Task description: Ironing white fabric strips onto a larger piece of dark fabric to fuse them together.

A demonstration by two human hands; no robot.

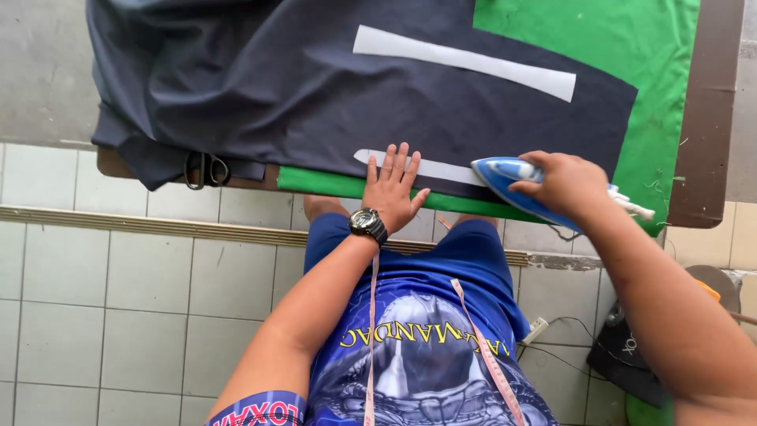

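Dark grey fabric (300, 87) lies spread over a green cloth (623, 39) on a brown table (706, 118). A pale strip (445, 169) runs along the fabric's near edge, and a second pale strip (465, 61) lies farther back. My left hand (392, 187), with a black wristwatch, presses flat with fingers apart on the left end of the near strip. My right hand (561, 181) grips the handle of a blue and white iron (505, 180), whose tip rests on that strip just right of my left hand.
Black-handled scissors (205, 170) lie at the table's near left edge under the fabric. A pink measuring tape (482, 347) hangs round my neck. A cable and a white plug (536, 327) lie on the tiled floor at right, beside a dark bag (623, 355).
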